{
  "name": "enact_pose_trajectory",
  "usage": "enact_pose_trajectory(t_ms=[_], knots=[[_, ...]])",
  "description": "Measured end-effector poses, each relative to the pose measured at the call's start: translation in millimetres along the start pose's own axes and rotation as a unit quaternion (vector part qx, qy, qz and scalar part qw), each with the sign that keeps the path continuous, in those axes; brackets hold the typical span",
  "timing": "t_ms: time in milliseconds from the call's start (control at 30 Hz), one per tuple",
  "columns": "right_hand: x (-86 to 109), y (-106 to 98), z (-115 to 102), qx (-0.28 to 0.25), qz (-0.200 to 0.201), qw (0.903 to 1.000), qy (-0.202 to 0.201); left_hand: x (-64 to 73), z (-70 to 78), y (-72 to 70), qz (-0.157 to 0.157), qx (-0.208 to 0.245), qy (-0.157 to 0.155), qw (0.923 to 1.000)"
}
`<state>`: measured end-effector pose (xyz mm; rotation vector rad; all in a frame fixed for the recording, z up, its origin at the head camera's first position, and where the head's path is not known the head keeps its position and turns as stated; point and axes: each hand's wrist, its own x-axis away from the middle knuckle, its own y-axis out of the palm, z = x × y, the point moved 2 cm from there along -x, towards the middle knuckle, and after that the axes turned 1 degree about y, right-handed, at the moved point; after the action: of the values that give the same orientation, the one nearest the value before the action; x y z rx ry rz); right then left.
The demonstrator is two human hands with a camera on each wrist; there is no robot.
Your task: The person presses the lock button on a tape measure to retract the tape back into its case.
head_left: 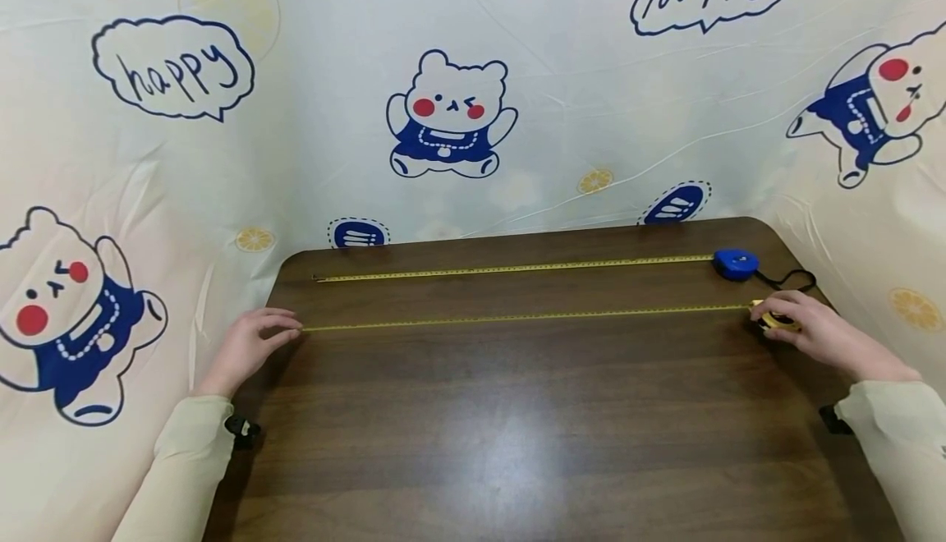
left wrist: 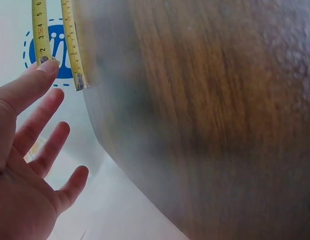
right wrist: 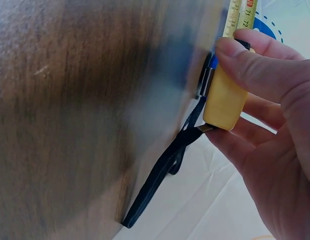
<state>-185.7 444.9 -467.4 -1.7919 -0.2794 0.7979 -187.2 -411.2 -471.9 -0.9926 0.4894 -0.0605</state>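
Note:
My left hand (head_left: 251, 349) pinches the end of a yellow tape measure blade (head_left: 517, 318) between thumb and index finger, the other fingers spread apart in the left wrist view. That blade runs straight across to the yellow tape measure (right wrist: 225, 97), gripped by my right hand (head_left: 820, 337) with the thumb near the blade's mouth. A black strap (right wrist: 162, 165) trails below the yellow case. Behind it, a blue tape measure (head_left: 735, 264) rests on the table, its own blade (head_left: 517, 267) pulled out to the left, roughly parallel. In the left wrist view its metal end hook (left wrist: 80, 82) shows.
Under both tapes is a brown wood-grain table (head_left: 414, 411) with rounded corners. A black cord (head_left: 798, 283) loops from the blue case toward the right edge. Printed cloth (head_left: 576, 115) with cartoon bears hangs around the back and sides.

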Motion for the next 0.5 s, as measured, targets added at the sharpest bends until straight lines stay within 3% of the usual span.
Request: enact_pose_trajectory(t_ms=[267,500], knots=[[-0.4,-0.8,-1.7,0.0,0.0,1.0,0.006,-0.2,3.2,-1.1,0.001,-0.004,0.011,0.9999],[-4.2,-2.9,-6.5,-0.017,-0.02,0.9987,0.044,-1.8,5.5,0.5,-0.021,0.005,-0.013,0.9997]])
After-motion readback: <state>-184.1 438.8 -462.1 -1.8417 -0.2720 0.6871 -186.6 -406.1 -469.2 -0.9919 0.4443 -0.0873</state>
